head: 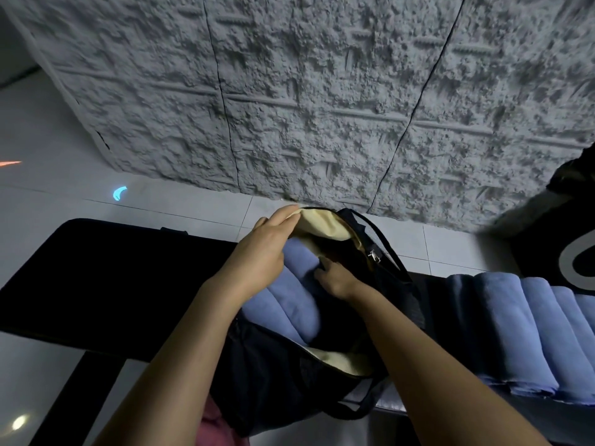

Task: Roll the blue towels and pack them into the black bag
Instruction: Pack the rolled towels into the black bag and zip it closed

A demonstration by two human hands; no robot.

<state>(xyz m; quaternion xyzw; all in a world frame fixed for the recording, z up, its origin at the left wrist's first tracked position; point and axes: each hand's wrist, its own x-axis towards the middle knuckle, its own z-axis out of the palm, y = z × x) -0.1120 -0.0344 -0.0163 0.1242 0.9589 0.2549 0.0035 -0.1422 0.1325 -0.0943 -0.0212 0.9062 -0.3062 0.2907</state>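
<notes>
wall (pixel 322 91): rough grey panels, twelve o'clock
floor (pixel 48 130): pale tiles, ten o'clock
table (pixel 96 268): black top, nine o'clock

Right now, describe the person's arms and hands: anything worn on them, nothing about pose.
Both forearms are bare as far as the frame shows: no sleeves, gloves, watch or bracelets. The left hand and right hand show no visible rings.
</notes>
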